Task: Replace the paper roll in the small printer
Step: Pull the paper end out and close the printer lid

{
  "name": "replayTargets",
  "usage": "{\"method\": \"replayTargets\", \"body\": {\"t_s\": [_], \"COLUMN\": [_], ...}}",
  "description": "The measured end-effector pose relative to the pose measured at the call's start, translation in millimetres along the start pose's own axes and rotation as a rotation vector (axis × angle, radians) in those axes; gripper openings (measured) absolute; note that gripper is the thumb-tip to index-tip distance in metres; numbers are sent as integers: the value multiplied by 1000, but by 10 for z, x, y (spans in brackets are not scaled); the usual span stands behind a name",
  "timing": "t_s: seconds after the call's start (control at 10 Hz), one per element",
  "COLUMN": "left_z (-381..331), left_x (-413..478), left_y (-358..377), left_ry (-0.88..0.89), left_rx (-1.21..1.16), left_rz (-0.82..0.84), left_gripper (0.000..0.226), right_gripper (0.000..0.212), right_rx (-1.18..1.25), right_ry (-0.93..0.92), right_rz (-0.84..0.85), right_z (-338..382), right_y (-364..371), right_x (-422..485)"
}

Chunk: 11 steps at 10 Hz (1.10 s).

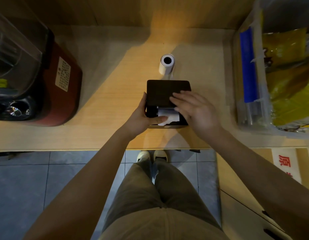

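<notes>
Small black printer (167, 94) sitting near the front edge of a pale wooden counter (115, 94), directly ahead of the person, lid down over the rear part of the body. White paper strip (169, 116) feeding out of the slot at the front and ending in a torn, uneven edge. Left hand (141, 116) cupping the printer's left side, fingers wrapping up the left wall, thumb lying across the front and pressing on the near left corner of the paper strip. Right hand (193, 110) spreading flat and open, grasping nothing, fingers fanning across the right half of the lid and the slot area; motion blur making it impossible to tell whether the fingertips are touching the lid or hovering just above. White paper roll (166, 64) standing on end just behind the printer, apart from it, dark hollow core facing up. Red appliance (63, 94) with a clear jug and a label on its side occupying the counter's left end, well apart from the printer. Clear plastic bin (257, 70) at the right end holding yellow packaging and a blue item. Below the counter edge, grey tiled floor (29, 179), trouser legs and a pair of pale shoes (152, 155) showing.
</notes>
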<state>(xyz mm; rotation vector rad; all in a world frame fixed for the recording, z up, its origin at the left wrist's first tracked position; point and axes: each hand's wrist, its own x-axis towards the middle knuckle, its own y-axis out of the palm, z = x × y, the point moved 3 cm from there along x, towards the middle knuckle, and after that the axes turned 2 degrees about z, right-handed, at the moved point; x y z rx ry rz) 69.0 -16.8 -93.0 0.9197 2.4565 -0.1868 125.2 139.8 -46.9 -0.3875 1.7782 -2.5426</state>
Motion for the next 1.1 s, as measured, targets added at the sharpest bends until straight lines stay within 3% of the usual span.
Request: {"method": "replayTargets", "body": {"t_s": [0.1,0.2,0.3,0.4,0.5,0.9,1.1], "left_z": [-9,-9,7,11,-9,-40,-243], "left_x": [2,-14,-27,-28,-34,-76,-14], "left_y": [2,-28,-70,-119,-108,-73,-161], "left_ry": [0,-8,-42,-68,-60,-17,-30], "left_rx": [-20,-15,-78,-121,-116,-16,234], "left_rz": [14,37,44,33,25,-44,-211], "left_gripper": [92,89,80,65,61,61,70], "right_gripper": [31,39,49,47,42,41,40], "right_rx": [-13,226,639,1181,1253,1130,725], "right_ry": [-2,281,629,908,913,905,757], "right_rz": [28,-9,-18,130,178,124,42], "right_z": [-8,-116,-206,-225,-222,-223,-216], "right_y": [87,111,128,261,278,270,97], "right_x": [-100,-178,-193,-226,-228,-224,-41]}}
